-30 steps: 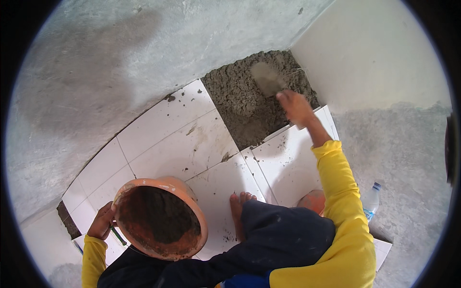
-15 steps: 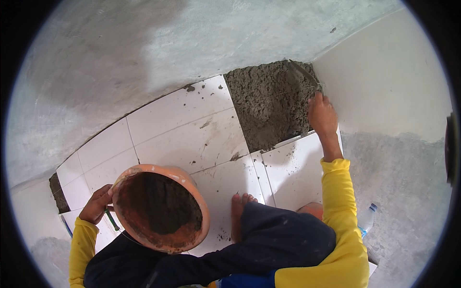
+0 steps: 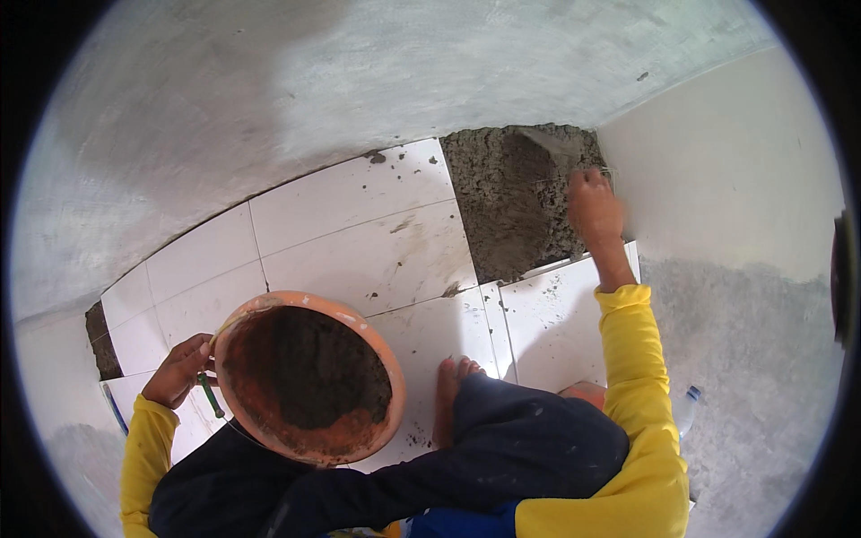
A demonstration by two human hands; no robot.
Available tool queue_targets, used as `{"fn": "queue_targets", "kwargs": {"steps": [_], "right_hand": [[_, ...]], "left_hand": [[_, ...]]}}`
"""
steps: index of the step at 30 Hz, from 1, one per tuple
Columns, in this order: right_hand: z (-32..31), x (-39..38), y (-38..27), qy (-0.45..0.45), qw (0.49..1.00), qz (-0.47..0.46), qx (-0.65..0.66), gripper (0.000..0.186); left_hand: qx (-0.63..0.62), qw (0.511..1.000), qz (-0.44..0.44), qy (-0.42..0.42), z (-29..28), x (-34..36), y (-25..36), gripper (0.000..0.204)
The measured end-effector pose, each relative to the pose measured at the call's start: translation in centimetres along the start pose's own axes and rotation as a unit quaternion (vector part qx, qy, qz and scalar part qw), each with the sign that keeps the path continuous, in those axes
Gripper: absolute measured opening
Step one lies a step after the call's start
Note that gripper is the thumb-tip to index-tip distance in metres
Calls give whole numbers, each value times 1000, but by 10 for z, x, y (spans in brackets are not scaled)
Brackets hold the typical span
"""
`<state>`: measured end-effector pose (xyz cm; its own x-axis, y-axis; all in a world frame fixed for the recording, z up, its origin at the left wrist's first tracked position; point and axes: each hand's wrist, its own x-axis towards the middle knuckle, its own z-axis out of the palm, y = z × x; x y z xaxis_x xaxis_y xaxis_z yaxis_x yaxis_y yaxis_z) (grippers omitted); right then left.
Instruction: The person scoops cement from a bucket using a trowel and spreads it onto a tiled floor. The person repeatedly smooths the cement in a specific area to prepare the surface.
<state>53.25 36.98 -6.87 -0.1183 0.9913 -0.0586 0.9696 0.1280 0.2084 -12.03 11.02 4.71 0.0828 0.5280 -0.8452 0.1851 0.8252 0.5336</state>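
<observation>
At upper right of the frame, the right hand (image 3: 594, 208), closed around a trowel (image 3: 549, 143), has shifted from the mortar bed's (image 3: 511, 211) middle to its far corner by the wall. The left hand (image 3: 182, 368) grips the rim of the orange mortar pan (image 3: 309, 377) at lower left, suggesting spreading nears the bed's edge.

A grey plastered wall (image 3: 269, 99) fills the top of the view beyond the right hand (image 3: 594, 208), its surface rough, with lighter trowel streaks above that hand and a darker shadowed patch further left. A second, smoother pale wall (image 3: 717, 161) stands just right of the right hand and meets the grey one in a corner. White floor tiles (image 3: 359, 233), speckled with grey, spread between both hands. Right of the right arm the floor (image 3: 762, 359) is bare grey cement. Soft daylight falls evenly.
</observation>
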Motion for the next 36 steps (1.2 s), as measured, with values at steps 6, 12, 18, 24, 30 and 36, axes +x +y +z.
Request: {"fn": "queue_targets", "kwargs": {"steps": [6, 12, 18, 24, 30, 36], "right_hand": [[-16, -17, -88, -3, 998, -62, 18, 32], [-32, -25, -100, -6, 998, -58, 12, 31], [-40, -17, -103, 25, 997, -70, 10, 29], [-23, -14, -115, 31, 995, -90, -12, 31], [-11, -6, -55, 52, 994, -83, -48, 33], [-5, 9, -2, 63, 996, -45, -54, 31]], "left_hand": [[-9, 1000, 9, -1, -6, -7, -1, 63], [-12, 1000, 17, 0, -8, -14, -2, 62], [-4, 1000, 6, -4, -11, -15, -4, 61], [-4, 1000, 17, 1, -12, -14, -6, 60], [8, 1000, 3, 0, -9, -14, -7, 61], [-2, 1000, 15, 1, -9, -11, -10, 62]]}}
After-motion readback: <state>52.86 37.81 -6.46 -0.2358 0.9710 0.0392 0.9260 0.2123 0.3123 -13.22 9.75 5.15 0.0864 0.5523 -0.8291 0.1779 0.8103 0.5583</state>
